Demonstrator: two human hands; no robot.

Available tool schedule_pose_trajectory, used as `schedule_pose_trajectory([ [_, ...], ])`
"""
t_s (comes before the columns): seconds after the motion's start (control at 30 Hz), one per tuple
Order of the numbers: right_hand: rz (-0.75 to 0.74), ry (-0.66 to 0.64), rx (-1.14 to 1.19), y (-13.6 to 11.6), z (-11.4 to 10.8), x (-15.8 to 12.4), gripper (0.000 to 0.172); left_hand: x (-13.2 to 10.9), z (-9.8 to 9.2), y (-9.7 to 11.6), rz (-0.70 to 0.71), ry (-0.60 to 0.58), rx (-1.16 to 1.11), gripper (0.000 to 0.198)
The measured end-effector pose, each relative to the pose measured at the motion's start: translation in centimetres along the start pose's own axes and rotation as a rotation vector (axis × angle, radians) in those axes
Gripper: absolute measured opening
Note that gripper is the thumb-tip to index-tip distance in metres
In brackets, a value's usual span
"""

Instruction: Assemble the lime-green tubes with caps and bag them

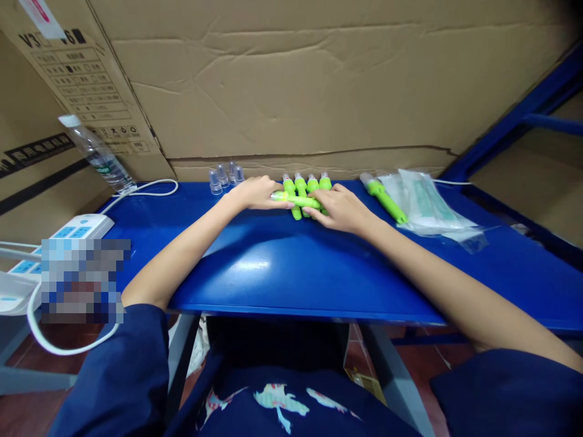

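Note:
Both my hands meet at the far middle of the blue table (282,267). My left hand (255,193) and my right hand (339,208) pinch the two ends of one green pen-like tube (295,199), held crosswise. Right behind it lies a row of several similar green tubes (306,184) with clear tips, pointing away from me. Another green tube (383,195) lies apart to the right. Several small clear caps (225,176) stand left of the row.
Clear plastic pouches (428,203) are piled at the right. A plastic water bottle (101,156) leans at the back left, beside a white power strip (75,230) and its cable (150,188). Cardboard boxes (291,79) wall the back. A blue frame (514,115) rises at the right.

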State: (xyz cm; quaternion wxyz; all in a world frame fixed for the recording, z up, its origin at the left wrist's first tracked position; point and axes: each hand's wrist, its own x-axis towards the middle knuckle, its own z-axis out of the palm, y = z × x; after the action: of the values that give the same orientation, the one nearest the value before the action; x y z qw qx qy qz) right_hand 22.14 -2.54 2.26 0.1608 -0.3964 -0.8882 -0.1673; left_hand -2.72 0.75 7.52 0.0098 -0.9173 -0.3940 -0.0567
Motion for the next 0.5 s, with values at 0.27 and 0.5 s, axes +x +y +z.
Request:
schedule_pose_trajectory([
  [0.27,0.049,-0.117,-0.099,-1.2,-1.0,0.1,0.053,0.5,0.9,-0.4,0.046,0.107,0.034,0.075],
  [0.5,0.404,-0.157,-0.176,-0.2,-1.3,0.1,0.055,0.2,1.1,-4.5,-0.062,0.248,-0.064,0.1],
])
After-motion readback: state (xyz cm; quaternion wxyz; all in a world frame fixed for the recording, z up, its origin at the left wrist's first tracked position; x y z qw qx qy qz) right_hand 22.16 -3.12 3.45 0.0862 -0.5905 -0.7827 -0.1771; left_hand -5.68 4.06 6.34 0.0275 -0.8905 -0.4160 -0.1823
